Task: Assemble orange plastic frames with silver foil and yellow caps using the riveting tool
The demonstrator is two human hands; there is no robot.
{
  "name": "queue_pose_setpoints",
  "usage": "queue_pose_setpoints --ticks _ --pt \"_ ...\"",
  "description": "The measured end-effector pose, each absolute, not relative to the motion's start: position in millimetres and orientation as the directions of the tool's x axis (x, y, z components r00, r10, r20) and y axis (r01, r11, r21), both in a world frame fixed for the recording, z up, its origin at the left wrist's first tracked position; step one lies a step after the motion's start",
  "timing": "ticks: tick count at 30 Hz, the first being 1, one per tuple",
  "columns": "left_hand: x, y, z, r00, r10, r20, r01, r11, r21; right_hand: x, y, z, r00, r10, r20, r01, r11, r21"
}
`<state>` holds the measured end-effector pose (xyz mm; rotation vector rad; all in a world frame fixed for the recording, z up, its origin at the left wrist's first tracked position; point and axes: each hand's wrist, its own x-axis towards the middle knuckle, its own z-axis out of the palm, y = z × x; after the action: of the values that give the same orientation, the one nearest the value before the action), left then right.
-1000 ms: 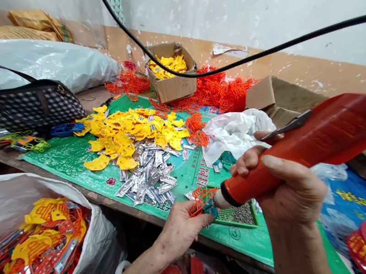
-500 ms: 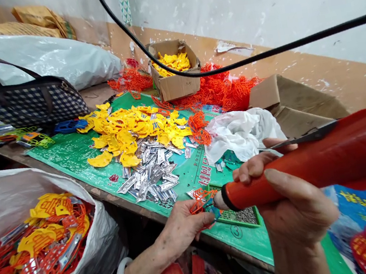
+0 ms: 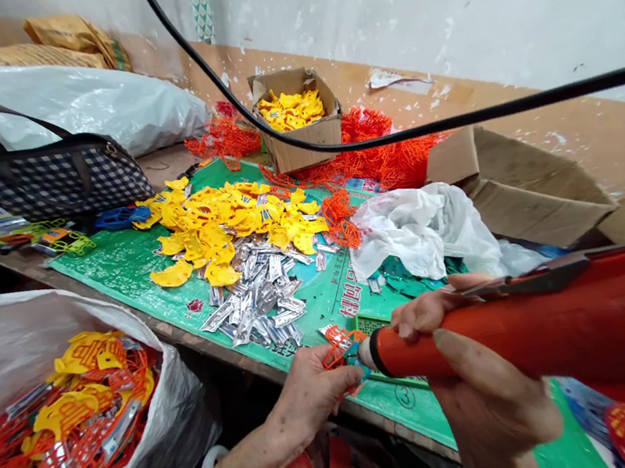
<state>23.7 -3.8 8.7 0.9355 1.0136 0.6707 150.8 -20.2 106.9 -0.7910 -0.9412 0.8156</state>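
Observation:
My left hand (image 3: 315, 382) is closed on a small orange openwork plastic piece (image 3: 338, 341) with a blue-green part at its near end. The fingers hide much of it. My right hand (image 3: 484, 381) is wrapped round a thick red electric screwdriver (image 3: 518, 332), which lies nearly level and points left. Its pale nose meets the blue-green part by my left fingertips; the bit itself is hidden. Behind the nose sits a green tray (image 3: 370, 324), mostly covered by the tool. Silver metal plates (image 3: 263, 297) and yellow plastic pieces (image 3: 227, 220) are heaped beyond my left hand.
A white sack (image 3: 178, 390) of orange and yellow pieces stands at the left. A cardboard box (image 3: 307, 145), orange pieces (image 3: 388, 155) and a white plastic bag (image 3: 406, 227) lie farther back. A black cable (image 3: 449, 124) hangs across the view. A checked bag (image 3: 55, 180) rests at the left rear.
The screwdriver and my right hand have shifted slightly left and down, with its nose closer to my left fingers. It now covers more of the green tray. My left hand stays nearly still.

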Motion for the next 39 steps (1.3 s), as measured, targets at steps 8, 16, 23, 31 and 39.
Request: queue_pose_setpoints --ticks 8,16,23,31,39 --pt "22 -4 11 0.357 0.837 -0.414 -0.025 0.452 0.892 148 -19 104 0.337 0.863 0.378 -0.276 0.474 -0.836" --pt "16 2 16 0.382 0.853 -0.357 -0.154 0.439 0.885 174 -21 112 0.386 0.83 0.404 -0.292 0.525 -0.8" --pt "19 1 16 0.415 0.822 -0.389 -0.329 0.535 0.778 177 -27 103 0.353 0.847 0.398 -0.341 0.512 -0.788" --pt "19 0 18 0.352 0.839 -0.415 -0.262 0.514 0.817 174 -28 105 0.329 0.859 0.392 -0.361 0.498 -0.789" --pt "22 -2 19 0.358 0.824 -0.438 -0.252 0.537 0.805 172 -26 103 0.338 0.874 0.348 -0.368 0.463 -0.806"
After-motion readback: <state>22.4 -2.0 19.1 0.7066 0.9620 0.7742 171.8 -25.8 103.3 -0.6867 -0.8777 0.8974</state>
